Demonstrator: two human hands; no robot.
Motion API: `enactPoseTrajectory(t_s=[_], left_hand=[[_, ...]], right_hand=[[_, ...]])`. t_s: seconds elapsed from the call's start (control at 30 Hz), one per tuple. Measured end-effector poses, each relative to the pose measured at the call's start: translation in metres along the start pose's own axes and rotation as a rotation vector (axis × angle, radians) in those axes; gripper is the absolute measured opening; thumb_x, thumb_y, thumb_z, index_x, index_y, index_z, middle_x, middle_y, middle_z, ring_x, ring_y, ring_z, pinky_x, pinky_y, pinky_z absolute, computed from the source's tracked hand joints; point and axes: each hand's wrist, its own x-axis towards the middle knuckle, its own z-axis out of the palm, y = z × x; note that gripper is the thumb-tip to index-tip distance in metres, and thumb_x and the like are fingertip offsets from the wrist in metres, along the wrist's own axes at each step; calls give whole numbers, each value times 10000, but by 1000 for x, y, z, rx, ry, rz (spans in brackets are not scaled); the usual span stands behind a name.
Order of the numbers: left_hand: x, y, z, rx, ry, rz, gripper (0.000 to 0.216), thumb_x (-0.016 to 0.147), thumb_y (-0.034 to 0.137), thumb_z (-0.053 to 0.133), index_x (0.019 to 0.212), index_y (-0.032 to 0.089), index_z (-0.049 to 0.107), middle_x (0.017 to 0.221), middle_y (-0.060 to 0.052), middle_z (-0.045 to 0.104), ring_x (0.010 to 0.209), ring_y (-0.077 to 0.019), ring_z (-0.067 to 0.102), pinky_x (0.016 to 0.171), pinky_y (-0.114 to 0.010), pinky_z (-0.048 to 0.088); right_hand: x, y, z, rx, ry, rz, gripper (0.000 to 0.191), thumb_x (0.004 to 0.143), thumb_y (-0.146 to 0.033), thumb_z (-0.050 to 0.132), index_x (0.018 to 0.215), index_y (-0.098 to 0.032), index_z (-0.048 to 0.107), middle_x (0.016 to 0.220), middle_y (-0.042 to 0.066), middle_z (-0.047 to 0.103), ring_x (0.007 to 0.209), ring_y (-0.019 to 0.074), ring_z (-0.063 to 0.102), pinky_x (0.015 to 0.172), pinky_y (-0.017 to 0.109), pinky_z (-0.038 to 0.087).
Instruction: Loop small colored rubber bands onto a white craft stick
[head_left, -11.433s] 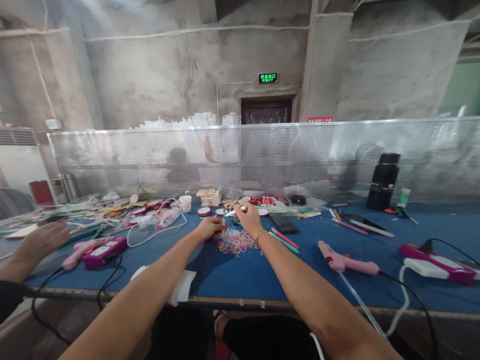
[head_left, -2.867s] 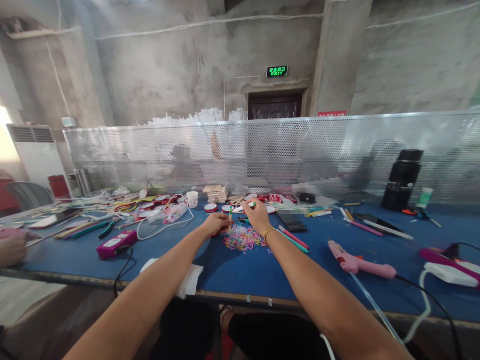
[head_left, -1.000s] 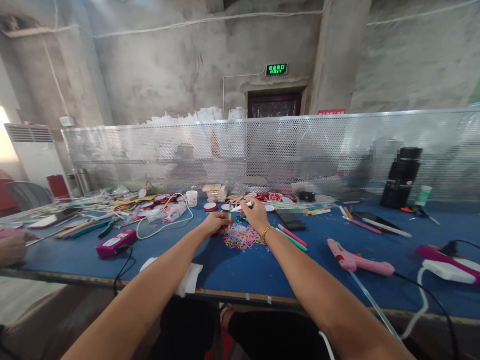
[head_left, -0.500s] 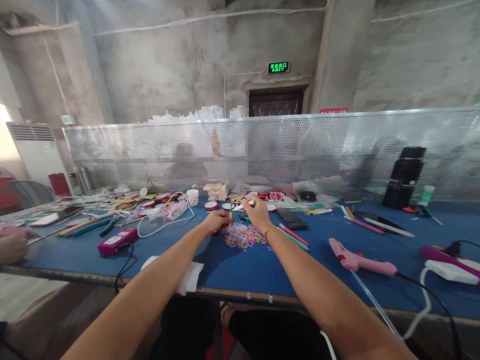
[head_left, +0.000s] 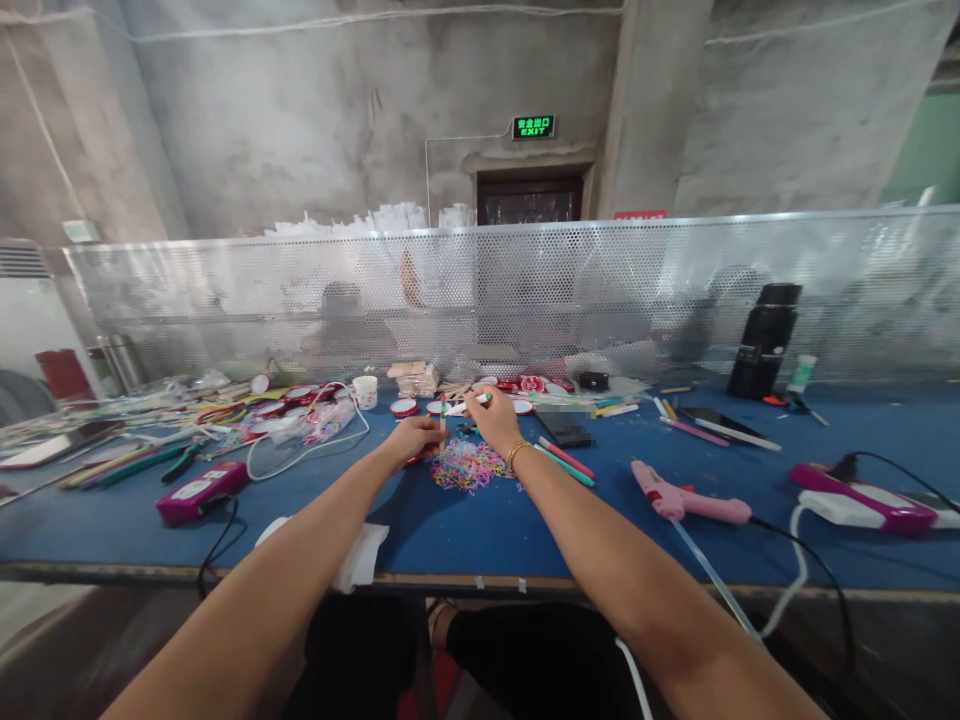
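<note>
Both my arms reach out over the blue table (head_left: 480,540). My left hand (head_left: 411,438) is closed around a thin upright green stick (head_left: 443,415). My right hand (head_left: 496,420) is closed on a white marker with a green cap (head_left: 471,402), its tip close to the top of the stick. A heap of small coloured rubber bands (head_left: 466,468) lies on the table just below and between my hands. My right wrist wears a gold bracelet.
A pink glue gun (head_left: 686,500) lies right of my arm. Another glue gun (head_left: 862,500) and cables sit at far right. A pink box (head_left: 199,490), white tissue (head_left: 352,560), phone (head_left: 562,428), black flask (head_left: 761,340), coloured sticks and red round badges surround. A perforated metal screen (head_left: 600,290) backs the table.
The view has shifted a little to the right, so the co-worker's hand at the left edge is out of view. My hands keep the stick and marker in the same spot.
</note>
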Motion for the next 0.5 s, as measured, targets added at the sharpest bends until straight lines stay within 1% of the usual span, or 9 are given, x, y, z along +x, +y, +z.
enactPoseTrajectory(t_s=[0.1,0.23,0.33,0.4,0.5], left_hand=[[-1,1,0,-6,-7,1,297,529,360,793,660,142,640,565,-8,614,491,-91,519,462,-210,352],[-2,2,1,-15,-7,12,329,514,383,802,667,139,643,558,-9,608,485,-92,513,458,-214,340],[-3,2,2,-18,-10,12,364,498,410,809,675,140,640,557,-7,603,484,-92,513,462,-215,335],[-5,2,2,-15,-15,14,371,504,428,804,664,141,631,560,-8,601,490,-94,518,468,-216,338],[-6,0,2,0,-40,35,357,522,434,794,613,146,603,558,-8,600,489,-93,510,470,-219,339]], right_hand=[[0,1,0,-3,-12,-1,141,741,-337,509,712,-213,570,588,-20,638,545,144,564,589,247,436],[0,0,-1,-31,26,-23,134,738,-316,503,681,-214,568,617,-11,650,589,150,580,614,250,441],[-1,-1,-1,-19,14,-37,136,743,-314,503,670,-215,561,615,-13,649,573,149,573,609,252,443],[-2,-1,-1,-23,4,-45,142,744,-320,508,661,-215,555,597,-17,640,545,148,563,602,256,443],[-2,2,0,-40,23,-27,148,749,-329,512,670,-215,564,588,-10,639,544,157,565,601,264,443]])
